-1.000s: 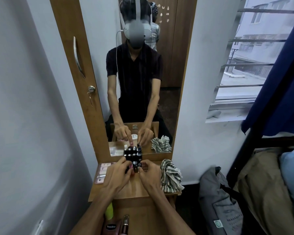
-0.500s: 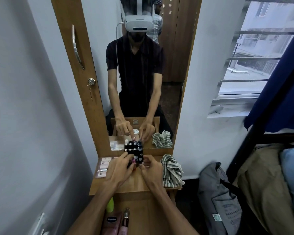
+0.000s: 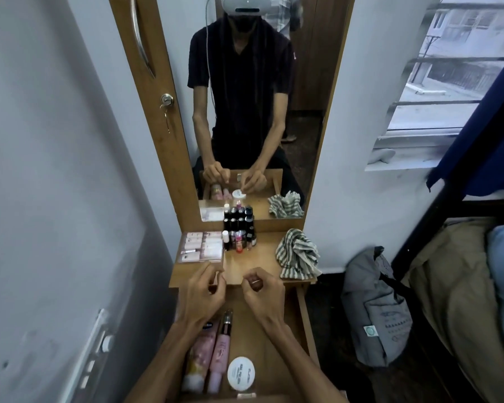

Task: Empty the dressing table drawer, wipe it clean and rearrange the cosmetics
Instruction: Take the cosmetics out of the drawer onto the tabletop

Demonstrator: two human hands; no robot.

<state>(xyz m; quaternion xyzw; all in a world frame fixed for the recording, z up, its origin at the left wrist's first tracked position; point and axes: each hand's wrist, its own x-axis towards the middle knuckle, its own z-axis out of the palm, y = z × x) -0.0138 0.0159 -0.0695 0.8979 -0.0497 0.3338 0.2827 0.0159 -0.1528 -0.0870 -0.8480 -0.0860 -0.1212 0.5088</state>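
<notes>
Likely home bedroom, mirrored dressing table (image 3: 253, 266), bed (image 3: 463, 301), window (image 3: 448, 82)

bare tabletop (image 3: 252, 261) between bottles (image 3: 239, 232) and striped cloth (image 3: 297, 258), drawer's right half (image 3: 277, 341) free

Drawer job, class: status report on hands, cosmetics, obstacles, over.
Left hand empty, right hand pinching something small. Bottles grouped at mirror; tubes in open drawer. Cloth aside, nothing blocking.

The wooden counter (image 3: 253, 263) carried a block of small bottles (image 3: 239, 232) against the mirror, a flat packet of sachets (image 3: 200, 247) at its left, and a crumpled striped cloth (image 3: 297, 254) at its right edge.
</notes>
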